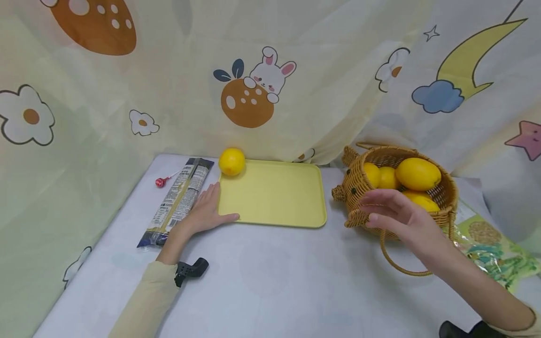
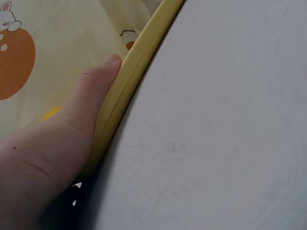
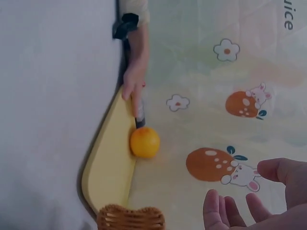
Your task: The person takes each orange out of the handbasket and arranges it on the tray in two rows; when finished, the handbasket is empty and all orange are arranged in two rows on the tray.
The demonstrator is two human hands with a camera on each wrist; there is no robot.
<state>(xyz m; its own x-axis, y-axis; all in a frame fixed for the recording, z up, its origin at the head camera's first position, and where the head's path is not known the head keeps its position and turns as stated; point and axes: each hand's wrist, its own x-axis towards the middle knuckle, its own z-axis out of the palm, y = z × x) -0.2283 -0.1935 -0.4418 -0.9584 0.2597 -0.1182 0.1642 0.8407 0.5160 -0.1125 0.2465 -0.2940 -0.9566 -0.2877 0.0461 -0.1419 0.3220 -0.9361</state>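
Note:
My left hand [image 1: 207, 206] lies at the near left corner of a yellow tray [image 1: 274, 192], fingers straight along its left side and thumb against the near edge. The left wrist view has the thumb [image 2: 91, 91] touching the tray's rim. A yellow lemon [image 1: 232, 162] sits at the tray's far left corner. My right hand [image 1: 401, 218] is raised in front of a wicker basket [image 1: 448, 202] with an animal face, fingers loosely bent and nothing in them. Several lemons [image 1: 418, 174] lie inside the basket. In the right wrist view, thumb and fingers [image 3: 218, 211] are spread apart.
Left of the tray lies a long dark printed packet [image 1: 179, 197], with a red lollipop [image 1: 160, 182] beyond it. A green printed bag [image 1: 490, 244] lies behind the right forearm. The basket's handle [image 1: 393, 265] droops onto the table. A patterned curtain [image 1: 177, 94] hangs behind.

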